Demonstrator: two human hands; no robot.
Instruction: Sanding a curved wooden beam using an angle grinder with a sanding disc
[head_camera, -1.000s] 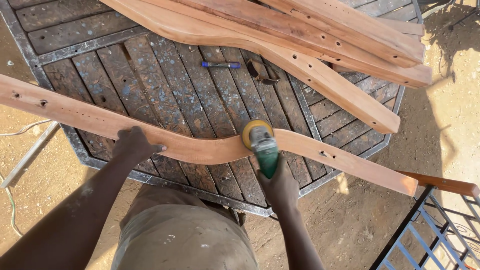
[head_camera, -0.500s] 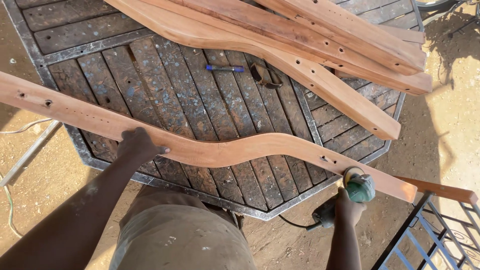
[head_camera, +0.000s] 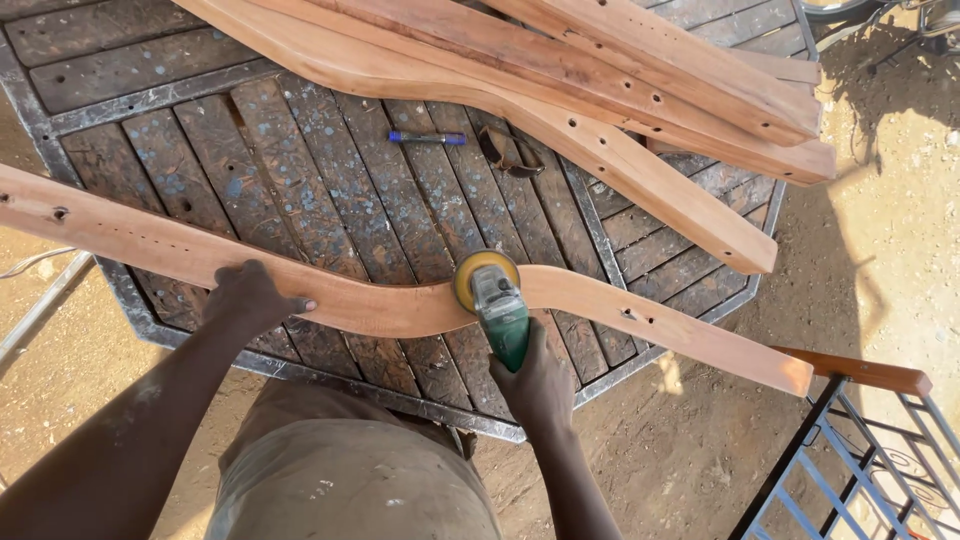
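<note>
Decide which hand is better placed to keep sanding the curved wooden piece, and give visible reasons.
Right. The right hand grips the green sander, its disc on the curved wooden piece; the left hand only presses the wood down.

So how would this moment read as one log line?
left hand: pressing curved wooden piece | right hand: holding green sander | disc on wood | worktable
</note>
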